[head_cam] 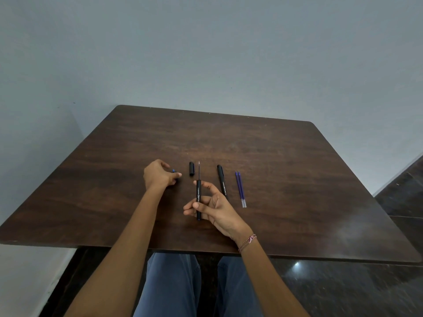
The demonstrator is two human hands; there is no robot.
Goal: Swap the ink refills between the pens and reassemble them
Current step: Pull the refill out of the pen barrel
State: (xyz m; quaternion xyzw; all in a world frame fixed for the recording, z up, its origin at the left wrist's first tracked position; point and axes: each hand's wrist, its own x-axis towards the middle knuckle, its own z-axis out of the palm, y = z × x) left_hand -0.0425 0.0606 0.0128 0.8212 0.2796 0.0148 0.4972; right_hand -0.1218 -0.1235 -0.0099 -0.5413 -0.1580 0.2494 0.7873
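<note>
Just below the frame's centre my right hand point(212, 208) pinches the open pen point(198, 200) upright by its lower barrel, the thin refill point(199, 170) poking out on top. My left hand point(159, 175), centre-left, closes on a small blue-tipped piece point(174, 171). On the desk point(297, 179) lie a cap point(191, 168), a second pen point(222, 182) and two blue refills point(240, 189), right of centre. The refill looks light, bendy and slick; I'd grip it low, near the barrel mouth.
</note>
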